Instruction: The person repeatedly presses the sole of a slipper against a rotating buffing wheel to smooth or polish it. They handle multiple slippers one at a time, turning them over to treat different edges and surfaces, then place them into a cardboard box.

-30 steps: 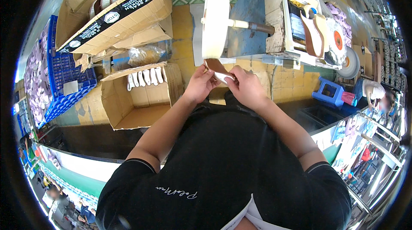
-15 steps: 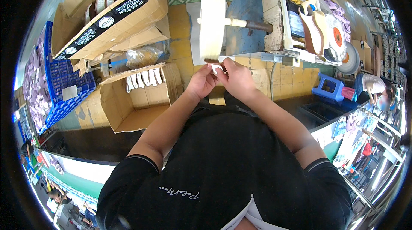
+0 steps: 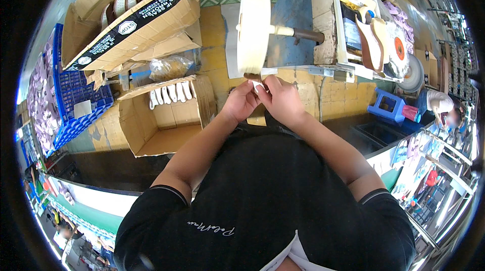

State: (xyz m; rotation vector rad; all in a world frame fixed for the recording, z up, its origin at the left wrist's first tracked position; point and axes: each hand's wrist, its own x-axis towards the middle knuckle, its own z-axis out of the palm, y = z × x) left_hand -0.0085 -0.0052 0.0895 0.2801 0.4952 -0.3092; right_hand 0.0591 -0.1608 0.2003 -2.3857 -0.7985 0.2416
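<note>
Both my hands hold one small white and brown piece (image 3: 255,83), which looks like a shoe sole, at the lower rim of a white buffing wheel (image 3: 253,28). Its brown end meets the wheel, or lies very close to it. On the left side, my left hand (image 3: 241,101) has its fingers closed around the piece. My right hand (image 3: 281,98) pinches it from the right, and these fingers cover much of it. The wheel sits on a shaft (image 3: 303,34) that comes out of a worn machine housing (image 3: 323,21) on the right. Its rim looks blurred.
Left of my hands, an open cardboard box (image 3: 141,128) has several white pieces lined up inside. Another carton (image 3: 151,33) behind it holds brown and white soles. A blue crate (image 3: 83,96) stands far left. Right, a white tray (image 3: 376,3) carries soles; a blue stool (image 3: 386,105) is beyond.
The view has shifted slightly, so the wheel appears a little further right and lower. Both hands stay at its lower rim with the piece, tilted slightly differently.
</note>
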